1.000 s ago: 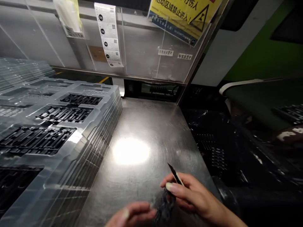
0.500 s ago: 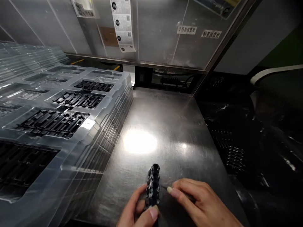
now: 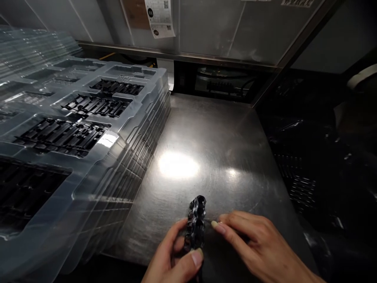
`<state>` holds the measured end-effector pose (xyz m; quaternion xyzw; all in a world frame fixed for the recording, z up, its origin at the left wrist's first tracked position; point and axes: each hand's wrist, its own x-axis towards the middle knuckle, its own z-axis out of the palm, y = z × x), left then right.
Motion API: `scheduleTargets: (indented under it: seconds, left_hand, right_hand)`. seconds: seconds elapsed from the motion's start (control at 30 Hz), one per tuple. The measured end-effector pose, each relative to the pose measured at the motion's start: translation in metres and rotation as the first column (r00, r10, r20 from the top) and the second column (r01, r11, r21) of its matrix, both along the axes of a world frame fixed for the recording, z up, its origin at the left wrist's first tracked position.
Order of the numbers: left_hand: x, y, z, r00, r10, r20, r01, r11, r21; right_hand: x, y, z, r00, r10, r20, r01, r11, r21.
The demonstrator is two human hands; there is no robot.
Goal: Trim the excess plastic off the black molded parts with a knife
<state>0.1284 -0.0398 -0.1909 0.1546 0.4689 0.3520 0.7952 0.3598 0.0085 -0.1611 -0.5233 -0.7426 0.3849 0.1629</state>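
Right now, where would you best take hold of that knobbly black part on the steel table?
Probably across its long narrow sides, near the lower end, coming from the near edge: the black part stands on edge, and the left hand pinches it there already.

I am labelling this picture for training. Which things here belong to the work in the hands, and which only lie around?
In the work:
- glossy black moulded plastic part, pinched upright in the left hand
- right hand, fingertips close beside the part

Lying around:
- stack of clear plastic trays holding black parts
- brushed steel table
- white label strip on the panel
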Motion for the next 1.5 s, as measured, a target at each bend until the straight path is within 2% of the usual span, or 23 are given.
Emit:
scheduleTargets:
  seconds: [0.13, 0.37, 0.5, 0.67, 0.77, 0.9, 1.2, 1.37, 1.5]
  left_hand:
    - [-0.001, 0.001, 0.004, 0.999, -0.041, -0.002, 0.041, 0.999, 0.02]
    - [-0.002, 0.0, 0.0, 0.996, -0.087, -0.013, 0.088, 0.995, 0.038]
    - [-0.004, -0.002, -0.006, 0.985, -0.14, -0.103, 0.144, 0.989, 0.032]
    - [-0.006, 0.001, -0.003, 0.979, -0.196, -0.059, 0.201, 0.974, 0.101]
    - [-0.007, 0.003, 0.003, 0.986, -0.168, -0.007, 0.167, 0.977, 0.133]
    - [-0.006, 0.005, 0.01, 0.99, -0.138, 0.007, 0.136, 0.984, 0.112]
    - [-0.009, 0.008, 0.019, 0.984, -0.172, 0.044, 0.171, 0.985, 0.035]
    - [-0.011, 0.013, 0.023, 0.984, -0.173, 0.043, 0.173, 0.985, 0.009]
    - [-0.01, 0.01, 0.02, 0.985, -0.167, 0.037, 0.167, 0.986, 0.018]
  right_hand:
    - [0.0, 0.001, 0.001, 0.999, 0.03, 0.029, -0.029, 0.999, -0.038]
    - [0.002, 0.005, 0.005, 0.997, 0.043, 0.058, -0.046, 0.998, 0.038]
    - [0.005, 0.006, 0.006, 0.991, 0.083, 0.106, -0.088, 0.995, 0.049]
    - [0.007, 0.008, 0.005, 0.989, 0.096, 0.109, -0.103, 0.993, 0.064]
    - [0.006, 0.01, 0.005, 0.994, 0.102, 0.042, -0.102, 0.995, -0.003]
    - [0.004, 0.014, 0.005, 0.996, 0.082, -0.033, -0.085, 0.992, -0.098]
    - [0.001, 0.022, 0.008, 0.991, 0.06, -0.119, -0.08, 0.982, -0.173]
    - [0.0, 0.024, 0.009, 0.99, 0.071, -0.122, -0.094, 0.977, -0.191]
    - [0.002, 0.022, 0.01, 0.994, 0.102, -0.049, -0.107, 0.988, -0.11]
